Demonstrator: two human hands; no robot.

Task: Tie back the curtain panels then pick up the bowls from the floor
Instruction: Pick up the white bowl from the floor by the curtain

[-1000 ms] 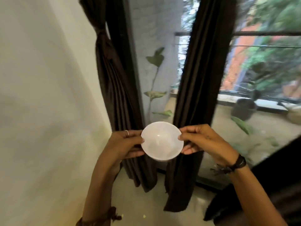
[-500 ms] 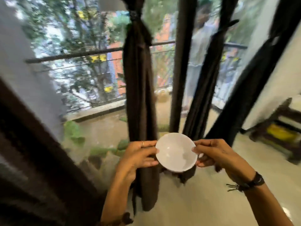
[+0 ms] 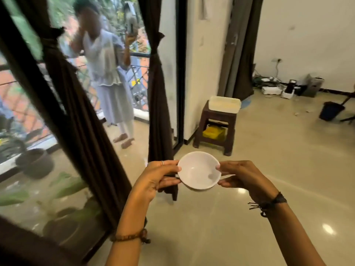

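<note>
- Head view, far left: we see a tied-back curtain panel (image 3: 63, 89) of dark brown cloth, cinched by a knot high up and slanting down across the glass door.
- Behind the glass stands a person in pale clothes (image 3: 107, 73) on the balcony, holding up a phone.
- A second tied curtain panel (image 3: 157, 96) hangs next, gathered near its top, its hem reaching the floor (image 3: 269, 169) behind our hands.
- Our left hand (image 3: 156, 178) pinches the left rim of the bowl, thumb on top, fingers (image 3: 169, 182) curled beneath; a ring shows on one finger and a beaded bracelet on the wrist.
- The white bowl (image 3: 198, 169) sits in the air between both hands, above the floor, open side up and tilted slightly towards us, with nothing in it.
- Our right hand (image 3: 244, 177) grips the right rim the same way, thumb over the edge, a dark cord bracelet at the wrist.
- Further right a brown stool (image 3: 215, 127) stands against the wall, carrying a cream lidded box (image 3: 224, 104).
- Far right, a dark dustpan (image 3: 330, 110) lies on the floor.
</note>
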